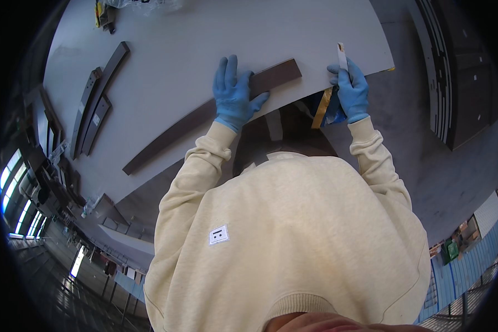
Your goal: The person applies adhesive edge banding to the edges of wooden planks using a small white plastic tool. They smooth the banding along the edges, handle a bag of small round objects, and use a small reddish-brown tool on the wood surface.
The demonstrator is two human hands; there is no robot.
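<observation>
A long dark brown board (171, 131) lies slantwise near the front edge of the pale table (182, 50). My left hand (235, 99), in a blue glove, lies flat across it with fingers stretched out and thumb apart. Over the table's edge, to the right of the board's end, my right hand (353, 94), also gloved in blue, is closed on a small flat white strip (342, 57). The strip sticks up past my fingers and has a brownish mark near its top. Below that hand hangs a gold-coloured band (322, 109) beside some blue material (335, 113).
Several brown pieces (104, 91) lie at the table's left. Clear plastic wrap (149, 5) and a yellow-and-black item (104, 16) sit at the far edge. A tall stack of brown panels (473, 83) stands on the right, across a strip of grey floor (401, 110).
</observation>
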